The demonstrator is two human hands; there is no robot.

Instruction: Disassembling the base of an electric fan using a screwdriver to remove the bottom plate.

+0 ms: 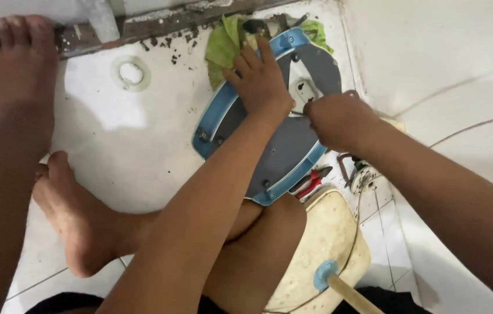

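Grey round panel with blue rim [284,148] is lying flat on the white tiled floor [130,145] in the upper centre of the frame. Left hand [261,81] is pressing down on the panel's upper edge, fingers spread and flat, gripping nothing. Right hand [336,119] is hovering over the panel's right edge, fingers closed together around a thin tool whose tip is barely showing; what the tool is cannot be told. Green cloth [223,46] is lying under the panel's top end. Red-handled pliers [310,181] are resting just beside the panel's lower right rim. Cream-coloured casing [330,244] is sitting at lower centre, near the person's knee. Bare feet are occupying the left of the frame
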